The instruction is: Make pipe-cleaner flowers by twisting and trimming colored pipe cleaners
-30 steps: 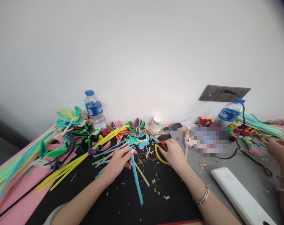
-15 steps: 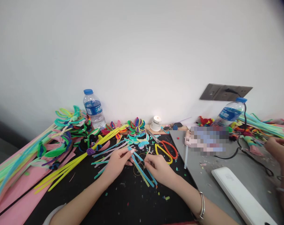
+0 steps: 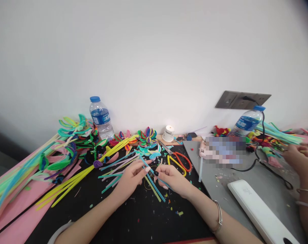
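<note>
My left hand [image 3: 133, 177] pinches a light-blue pipe cleaner [image 3: 144, 162] between thumb and fingertips, over the black mat [image 3: 113, 223]. Close beside it, my right hand [image 3: 173, 179] has thumb and fingers closed on the same pipe cleaner, farther down its length. Blue and yellow-green cut pipe cleaners [image 3: 155, 190] slant below the hands. More cut lengths in blue, green and lilac [image 3: 113, 174] fan out left of my left hand. A curled turquoise pipe-cleaner piece [image 3: 150, 152] lies just behind the hands. Scissors with red and yellow handles [image 3: 182, 162] rest open behind my right hand.
Yellow pipe cleaners [image 3: 75, 184] and looped flower shapes [image 3: 75, 130] are heaped left. Water bottles [image 3: 100, 117] stand by the wall. A glue gun [image 3: 202, 150], white case [image 3: 255, 206] and black cord [image 3: 273, 176] lie right, near another person's hand [image 3: 297, 161].
My right hand has turned and moved closer to my left hand, its thumb now on the blue pipe cleaner. The other person's hand has shifted slightly.
</note>
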{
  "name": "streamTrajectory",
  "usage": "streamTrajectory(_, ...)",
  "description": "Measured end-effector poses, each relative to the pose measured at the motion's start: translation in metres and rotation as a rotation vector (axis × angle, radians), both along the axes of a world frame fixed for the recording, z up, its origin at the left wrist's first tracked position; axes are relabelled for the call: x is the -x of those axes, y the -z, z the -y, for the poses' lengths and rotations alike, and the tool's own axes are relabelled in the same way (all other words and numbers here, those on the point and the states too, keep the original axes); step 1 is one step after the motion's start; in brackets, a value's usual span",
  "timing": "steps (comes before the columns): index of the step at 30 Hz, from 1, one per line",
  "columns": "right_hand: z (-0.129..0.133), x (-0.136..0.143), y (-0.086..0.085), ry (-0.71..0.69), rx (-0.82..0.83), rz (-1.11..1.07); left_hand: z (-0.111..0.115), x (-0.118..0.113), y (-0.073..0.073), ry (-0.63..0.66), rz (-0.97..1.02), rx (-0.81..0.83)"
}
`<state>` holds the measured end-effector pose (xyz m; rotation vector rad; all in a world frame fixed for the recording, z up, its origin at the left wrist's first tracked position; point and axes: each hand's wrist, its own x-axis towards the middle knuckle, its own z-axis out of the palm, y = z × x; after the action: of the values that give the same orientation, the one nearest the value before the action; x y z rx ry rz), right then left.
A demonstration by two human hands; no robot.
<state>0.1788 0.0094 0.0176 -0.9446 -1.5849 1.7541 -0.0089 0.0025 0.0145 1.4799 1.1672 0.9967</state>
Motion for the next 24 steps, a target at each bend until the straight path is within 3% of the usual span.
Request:
streamTrajectory(2, 0.003, 0.002, -0.001, -0.053, 0.054, 0.008, 0.002, -0.005, 0.003, 0.075, 0.147, 0.167)
streamTrajectory(5, 0.005, 0.005, -0.001, -0.055, 0.117, 0.022, 0.004, -0.009, 0.007, 0.013, 0.294, 0.245)
streamTrajectory(9, 0.000, 0.003, 0.000, 0.111, 0.126, -0.028, 0.001, -0.006, 0.006, -0.138, 0.330, 0.229)
streamTrajectory(12, -0.004, 0.000, 0.000, 0.247, 0.150, -0.121, -0.002, -0.004, 0.006, -0.177, 0.295, 0.205)
streamTrajectory(17, -0.005, 0.000, -0.002, 0.306, 0.197, -0.248, -0.002, -0.004, 0.006, -0.088, 0.206, 0.181)
streamTrajectory(24, -0.001, 0.004, 0.002, 0.228, 0.233, -0.159, 0.004, -0.008, 0.003, 0.118, -0.080, 0.017)
